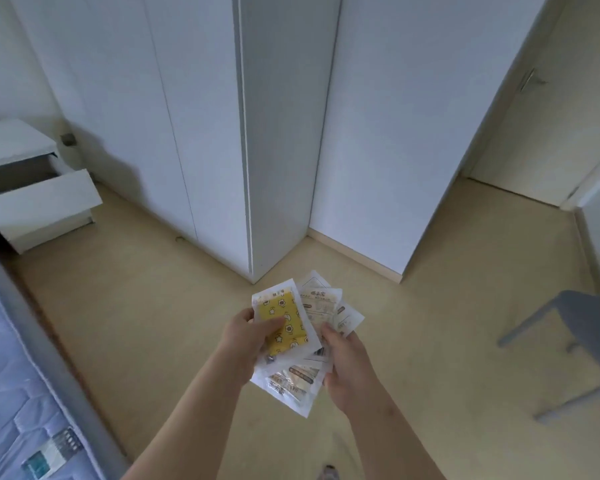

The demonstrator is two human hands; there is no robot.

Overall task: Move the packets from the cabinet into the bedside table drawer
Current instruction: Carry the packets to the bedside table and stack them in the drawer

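Note:
Both hands hold a fanned stack of several flat packets (314, 310) in front of me, above the floor. My left hand (248, 332) grips the top one, a yellow packet (284, 323) with star prints, thumb across its face. My right hand (343, 362) grips the white printed packets from the right side, fingers curled under them. The white cabinet (187, 116) stands ahead with its doors closed. The bedside table (14, 147) is at the far left, its top drawer (39, 199) pulled open; the inside looks dark.
A bed with a blue quilted mattress (11, 386) and grey frame runs along the left edge. A grey chair or stool (575, 337) stands at the right. A closed door (534, 133) is at the back right. Pale floor (146, 306) lies between me and the drawer.

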